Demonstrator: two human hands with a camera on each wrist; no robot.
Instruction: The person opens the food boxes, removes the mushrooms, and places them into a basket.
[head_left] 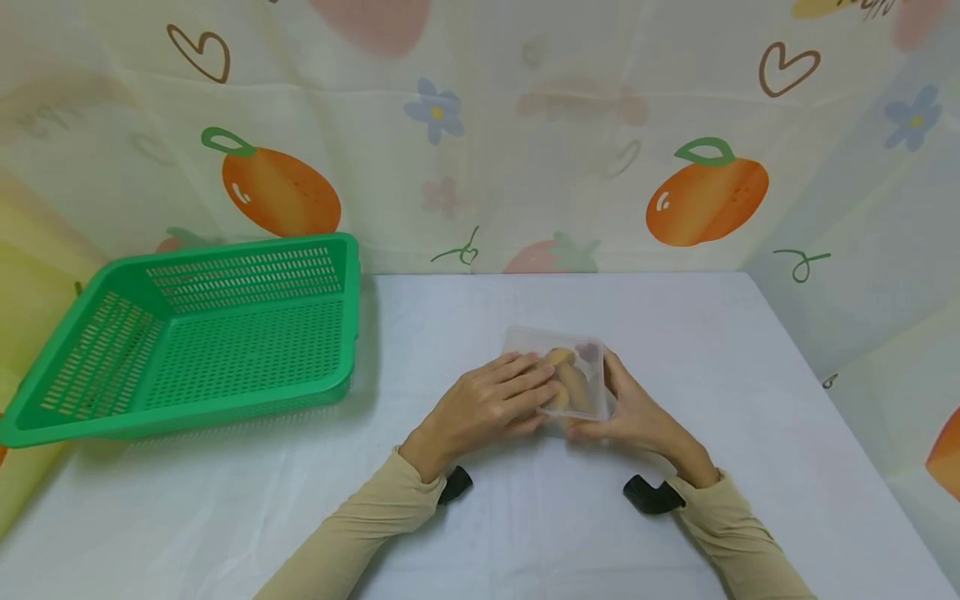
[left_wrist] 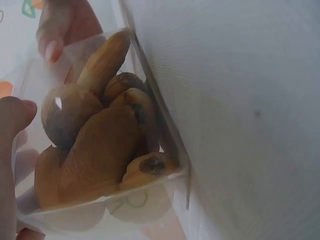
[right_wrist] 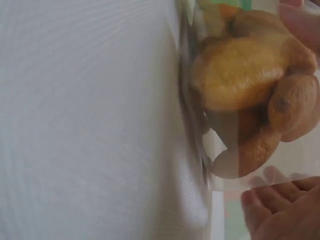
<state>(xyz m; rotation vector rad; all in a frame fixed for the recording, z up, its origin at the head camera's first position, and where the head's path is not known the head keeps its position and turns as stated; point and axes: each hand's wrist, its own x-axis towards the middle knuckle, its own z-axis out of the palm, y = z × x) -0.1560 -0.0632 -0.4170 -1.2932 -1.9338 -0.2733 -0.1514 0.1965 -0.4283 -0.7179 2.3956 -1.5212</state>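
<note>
A clear plastic box (head_left: pixel 597 379) stands over the white table between both hands. Through its walls show several yellow-brown, rounded, fruit-like pieces (left_wrist: pixel 100 150), some with dark ends; a yellower one (right_wrist: pixel 240 75) lies against the near wall. My left hand (head_left: pixel 487 404) holds the box from the left, its fingers laid over the top and its thumb at the front. On the right side my right hand (head_left: pixel 641 417) grips the box, fingers behind the far right edge and thumb low at the front. In the right wrist view its fingers (right_wrist: pixel 280 205) curl beside the box wall.
A large green slatted basket (head_left: pixel 348 325) stands at the left on the white table (head_left: pixel 555 533). Behind the table hangs a pale curtain (head_left: pixel 495 150) printed with fruit, flowers and hearts. Black wrist cameras (head_left: pixel 652 496) sit below both wrists.
</note>
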